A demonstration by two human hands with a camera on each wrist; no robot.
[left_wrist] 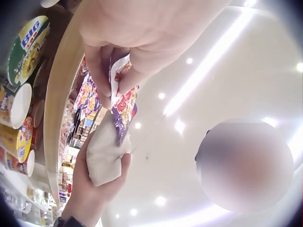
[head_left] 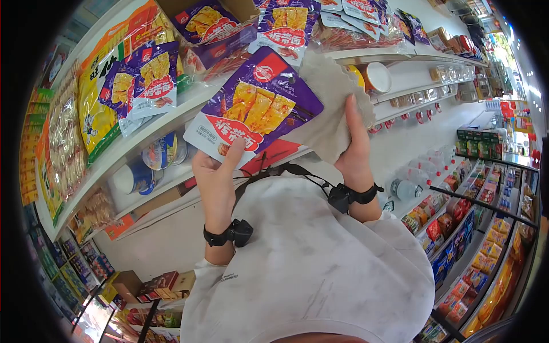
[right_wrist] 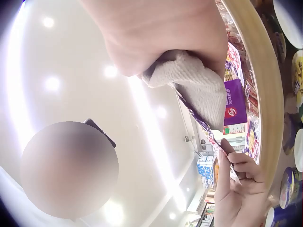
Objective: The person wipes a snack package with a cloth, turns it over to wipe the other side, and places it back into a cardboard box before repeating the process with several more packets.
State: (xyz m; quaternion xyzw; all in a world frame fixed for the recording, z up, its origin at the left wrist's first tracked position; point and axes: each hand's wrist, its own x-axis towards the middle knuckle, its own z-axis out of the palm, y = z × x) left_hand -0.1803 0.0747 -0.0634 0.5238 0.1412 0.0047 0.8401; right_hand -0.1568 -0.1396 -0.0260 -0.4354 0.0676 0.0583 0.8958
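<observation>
In the head view, my left hand (head_left: 216,180) pinches the white lower end of a purple snack packet (head_left: 258,106), thumb on its printed front. The packet tilts to the right, its picture side facing up. My right hand (head_left: 355,146) grips a folded grey-beige cloth (head_left: 329,106) at the packet's upper right side, partly behind it. Close up in the right wrist view, the ribbed cloth (right_wrist: 203,94) lies against the packet's purple end. From the left wrist view, the right thumb presses on the cloth (left_wrist: 105,153), beside the packet (left_wrist: 125,101).
More purple packets (head_left: 143,80) lie on the white shelf (head_left: 171,117) in front, near an open box (head_left: 243,8) and a yellow bag (head_left: 94,108). Lower shelves hold tubs (head_left: 377,77). Snack racks (head_left: 469,228) stand at right, with large water bottles (head_left: 406,186) nearby.
</observation>
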